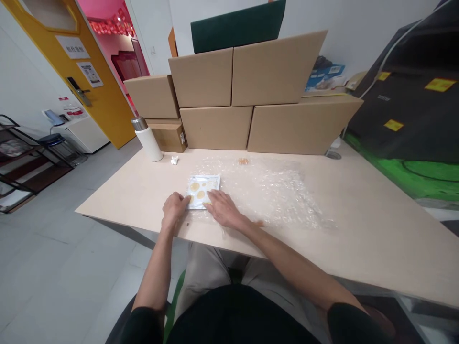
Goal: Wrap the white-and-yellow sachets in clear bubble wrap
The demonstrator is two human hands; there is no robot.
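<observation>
A flat white packet (202, 184) with yellow round shapes printed on it lies on the left end of a clear bubble wrap sheet (276, 188). My left hand (174, 209) is at the packet's left edge, thumb on top and fingers curled in, pinching that side. Over the lower right part of the packet rests my right hand (225, 209), fingers stretched out and apart, the tips touching its surface. Bubble wrap spreads to the right, beneath and past the right hand, lying loose on the table.
Cardboard boxes (215, 128) are stacked along the back of the table (358, 215), a dark green box (238, 27) on top. A white bottle (149, 143) and crumpled tissue (174, 160) stand at the back left. A black covered object (405, 100) is at the right.
</observation>
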